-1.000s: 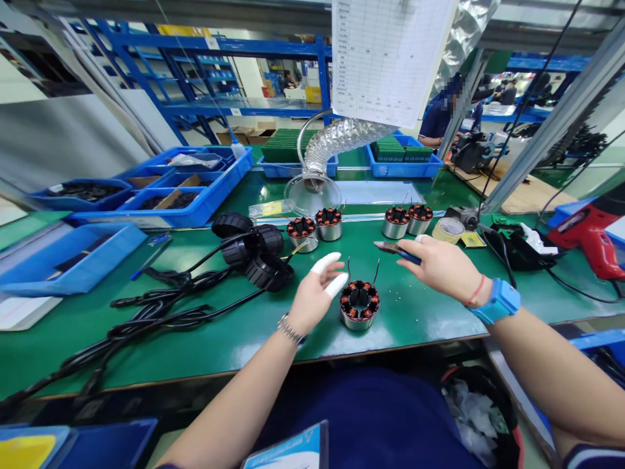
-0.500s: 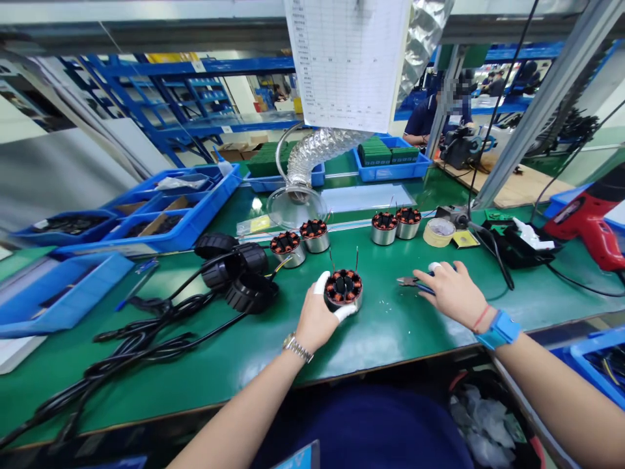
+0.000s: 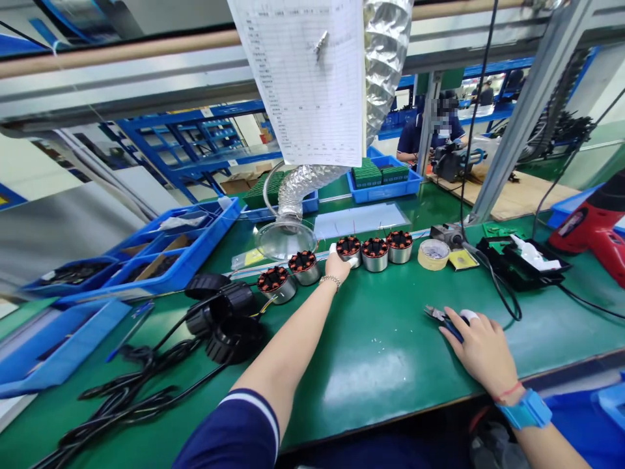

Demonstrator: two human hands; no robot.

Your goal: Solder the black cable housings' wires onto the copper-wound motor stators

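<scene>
Farther up the bench (image 3: pixel 361 378) than half a second ago, the wound stator (image 3: pixel 348 247) stands in the row at my 12 o'clock, brought there by my left grip (image 3: pixel 336 266). I clamp it by the outer sides, thumb nearest and a finger behind, presumably to spare the windings on top. Counting from it, two more stators (image 3: pixel 375 255) stand close by at 3 o'clock and another pair (image 3: pixel 303 267) at 8, all seemingly lined up for easy reach. My right grip (image 3: pixel 483 348), at 4 o'clock, is closed around the pliers (image 3: pixel 454 327), held low, perhaps to keep them handy. Beyond that left pair at 8, black housings (image 3: pixel 234 339) lie with their cables.
</scene>
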